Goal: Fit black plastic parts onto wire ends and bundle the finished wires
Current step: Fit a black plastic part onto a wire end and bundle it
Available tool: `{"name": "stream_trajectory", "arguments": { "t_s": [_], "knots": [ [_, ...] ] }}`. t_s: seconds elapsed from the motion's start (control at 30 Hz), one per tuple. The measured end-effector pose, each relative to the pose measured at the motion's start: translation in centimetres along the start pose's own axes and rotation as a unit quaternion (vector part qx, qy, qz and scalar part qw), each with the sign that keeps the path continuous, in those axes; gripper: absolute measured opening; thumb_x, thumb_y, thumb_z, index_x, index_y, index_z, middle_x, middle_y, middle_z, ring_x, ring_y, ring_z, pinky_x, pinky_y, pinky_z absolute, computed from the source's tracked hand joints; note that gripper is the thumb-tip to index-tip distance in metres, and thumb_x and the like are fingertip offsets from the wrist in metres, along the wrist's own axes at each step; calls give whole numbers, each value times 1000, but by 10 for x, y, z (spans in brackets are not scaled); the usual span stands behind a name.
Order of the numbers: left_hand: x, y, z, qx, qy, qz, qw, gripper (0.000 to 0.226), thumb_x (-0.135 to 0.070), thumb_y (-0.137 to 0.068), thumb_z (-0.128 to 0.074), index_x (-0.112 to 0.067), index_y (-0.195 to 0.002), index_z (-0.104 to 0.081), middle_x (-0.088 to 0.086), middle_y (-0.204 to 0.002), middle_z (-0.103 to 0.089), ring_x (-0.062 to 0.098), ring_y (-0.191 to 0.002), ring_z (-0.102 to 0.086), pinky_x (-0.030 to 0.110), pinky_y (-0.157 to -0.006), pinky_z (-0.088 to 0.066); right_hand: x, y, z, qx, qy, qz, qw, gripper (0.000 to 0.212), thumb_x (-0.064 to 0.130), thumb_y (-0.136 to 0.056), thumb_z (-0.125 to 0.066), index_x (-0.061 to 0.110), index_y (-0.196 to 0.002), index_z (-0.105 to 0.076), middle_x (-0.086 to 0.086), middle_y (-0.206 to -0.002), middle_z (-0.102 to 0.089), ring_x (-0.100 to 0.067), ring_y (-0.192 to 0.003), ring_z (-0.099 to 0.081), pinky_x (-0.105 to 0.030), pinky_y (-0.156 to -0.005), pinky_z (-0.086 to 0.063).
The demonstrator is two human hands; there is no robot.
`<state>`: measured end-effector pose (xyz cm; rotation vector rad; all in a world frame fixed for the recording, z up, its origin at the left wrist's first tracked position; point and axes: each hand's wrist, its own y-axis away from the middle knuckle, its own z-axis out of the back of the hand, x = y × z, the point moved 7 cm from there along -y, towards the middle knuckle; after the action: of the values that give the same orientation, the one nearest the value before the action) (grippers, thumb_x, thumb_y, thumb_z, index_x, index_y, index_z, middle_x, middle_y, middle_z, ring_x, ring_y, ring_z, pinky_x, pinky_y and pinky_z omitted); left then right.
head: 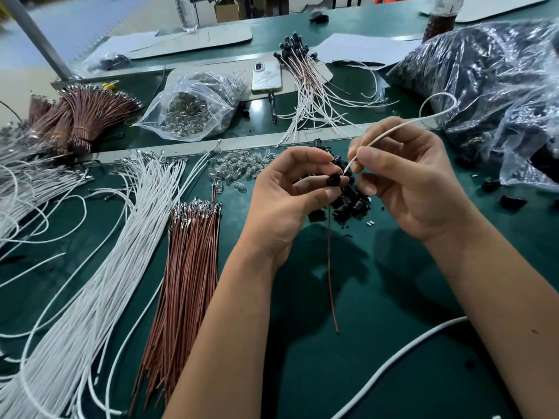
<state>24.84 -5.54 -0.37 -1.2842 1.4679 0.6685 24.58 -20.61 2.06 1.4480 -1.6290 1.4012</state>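
My left hand [284, 192] pinches a small round black plastic part [334, 179] between thumb and fingers, and a brown wire [330, 267] hangs down from it. My right hand [405, 182] pinches a white wire [402, 125] near its end, with the tip touching the black part; the wire loops up and to the right. Under both hands lies a pile of loose black parts [348, 204]. Finished wires with black parts [305, 83] lie fanned out farther back.
A sheaf of loose white wires [99, 267] and one of brown wires [187, 267] lie at the left. Small glass bulbs [239, 167], a clear bag of bulbs [196, 107], tied brown bundles [78, 116], a phone [266, 77] and a big bag of black parts [496, 86] surround the green mat [378, 343].
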Motion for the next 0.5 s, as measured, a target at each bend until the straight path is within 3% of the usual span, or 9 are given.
{"name": "stream_trajectory", "arguments": {
  "t_s": [0.33, 0.5],
  "knots": [
    [1, -1, 1, -2, -10, -7, 1000, 39, 21, -76, -70, -9, -99, -63, 3, -88, -72, 24, -84, -71, 29, -85, -56, 13, 0, -3, 18, 80, 56, 995, 9, 14, -83, -81, 18, -86, -74, -17, -88, -69, -24, -61, -52, -26, -51, -43],
    [1, -1, 2, -4, -14, -6, 1000, 39, 22, -77, -69, -9, -100, -63, 0, -88, -72, 19, -82, -72, 26, -82, -56, 12, -1, -4, 28, 126, 75, 989, 10, 7, -85, -79, 9, -89, -70, -20, -87, -69, -24, -57, -52, -26, -51, -43]
  ]
}}
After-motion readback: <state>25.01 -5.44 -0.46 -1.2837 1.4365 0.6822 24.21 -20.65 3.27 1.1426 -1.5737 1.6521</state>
